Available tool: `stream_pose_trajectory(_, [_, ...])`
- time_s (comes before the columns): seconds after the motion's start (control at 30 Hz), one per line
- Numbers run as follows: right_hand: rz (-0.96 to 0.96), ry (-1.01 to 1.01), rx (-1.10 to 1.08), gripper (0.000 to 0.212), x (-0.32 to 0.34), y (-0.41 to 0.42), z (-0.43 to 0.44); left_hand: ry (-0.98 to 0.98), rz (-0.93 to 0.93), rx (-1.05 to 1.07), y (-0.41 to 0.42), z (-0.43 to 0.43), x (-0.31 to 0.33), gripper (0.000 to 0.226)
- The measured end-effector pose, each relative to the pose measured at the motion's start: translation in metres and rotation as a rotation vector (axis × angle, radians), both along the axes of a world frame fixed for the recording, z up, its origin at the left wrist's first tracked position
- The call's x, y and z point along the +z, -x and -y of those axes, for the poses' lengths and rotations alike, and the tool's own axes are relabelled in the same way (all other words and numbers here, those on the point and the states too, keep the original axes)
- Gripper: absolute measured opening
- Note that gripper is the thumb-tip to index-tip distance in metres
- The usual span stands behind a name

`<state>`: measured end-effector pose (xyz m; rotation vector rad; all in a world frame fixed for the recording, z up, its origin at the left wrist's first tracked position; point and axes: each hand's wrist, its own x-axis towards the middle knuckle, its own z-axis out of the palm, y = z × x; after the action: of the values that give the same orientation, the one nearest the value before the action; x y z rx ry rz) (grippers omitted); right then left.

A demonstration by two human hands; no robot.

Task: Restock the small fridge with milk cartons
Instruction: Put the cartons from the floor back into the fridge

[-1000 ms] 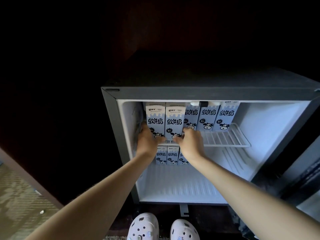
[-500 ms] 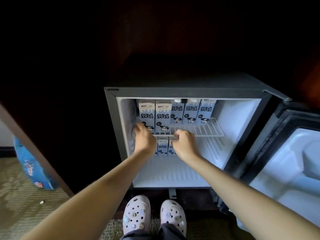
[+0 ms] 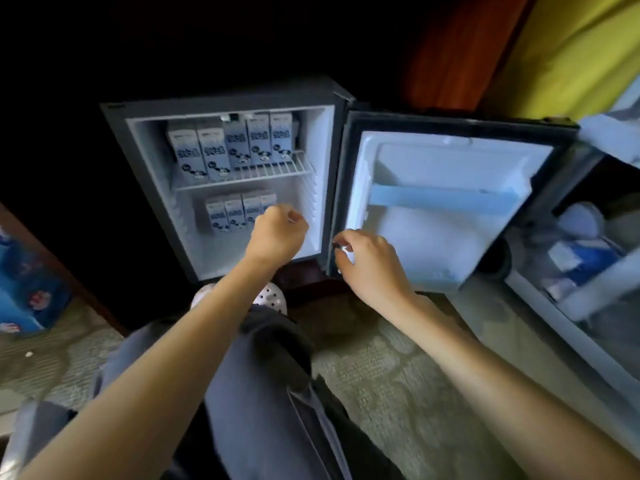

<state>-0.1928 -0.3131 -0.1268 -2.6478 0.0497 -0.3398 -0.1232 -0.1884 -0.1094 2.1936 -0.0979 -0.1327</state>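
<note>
The small fridge (image 3: 149, 188) stands open on the floor, its door (image 3: 446, 216) swung out to the right. Several blue-and-white milk cartons (image 3: 235, 147) stand in a row on the upper wire shelf (image 3: 277, 169). A second row of cartons (image 3: 230, 213) stands on the fridge floor below, at the back left. My left hand (image 3: 277, 235) hovers in front of the lower compartment, fingers loosely curled, holding nothing. My right hand (image 3: 369, 263) hangs by the fridge's lower right edge near the door hinge, fingers loosely curled and empty.
A white box (image 3: 588, 271) with blurred blue-and-white items sits on the floor at the right, past the door. A blue printed package (image 3: 24, 289) leans at the far left. My knees and a white shoe (image 3: 272, 297) are on the patterned carpet (image 3: 381, 368) before the fridge.
Both hands have let go of the upper-shelf cartons and drawn back and down out of the fridge. The view has swung right, and the door and the box beyond it show.
</note>
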Motion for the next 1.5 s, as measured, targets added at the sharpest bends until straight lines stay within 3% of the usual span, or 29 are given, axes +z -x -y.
stream_pose_trajectory(0.2, [-0.135,0.108,-0.125,0.029,-0.04,0.131,0.052,-0.161,-0.01,-0.283,0.115,0.058,-0.04,0.023])
stream_pose_trajectory(0.5, [-0.444,-0.104,-0.455,0.022,-0.13,0.274,0.098,-0.283,-0.12,-0.618,0.235,0.142,-0.11,0.024])
stream_pose_trajectory(0.77, [-0.835,-0.221,-0.678,0.038,-0.255,0.341,0.115,-0.406,-0.213,-0.939,0.286,0.164,-0.155,0.02])
stream_pose_trajectory(0.93, [-0.832,-0.183,-0.79,0.049,-0.292,0.339,0.131,-0.481,-0.198,-1.022,0.287,0.17,-0.156,0.021])
stream_pose_trajectory(1.1, [-0.891,-0.069,-0.77,0.041,-0.311,0.317,0.144,-0.522,-0.205,-1.076,0.291,0.182,-0.157,0.021])
stream_pose_trajectory(1.23, [-0.833,-0.02,-0.84,0.037,-0.318,0.316,0.146,-0.551,-0.225,-1.108,0.294,0.187,-0.159,0.025])
stream_pose_trajectory(1.5, [-0.798,0.016,-0.72,0.054,-0.328,0.337,0.142,-0.568,-0.312,-1.042,0.284,0.173,-0.177,0.021])
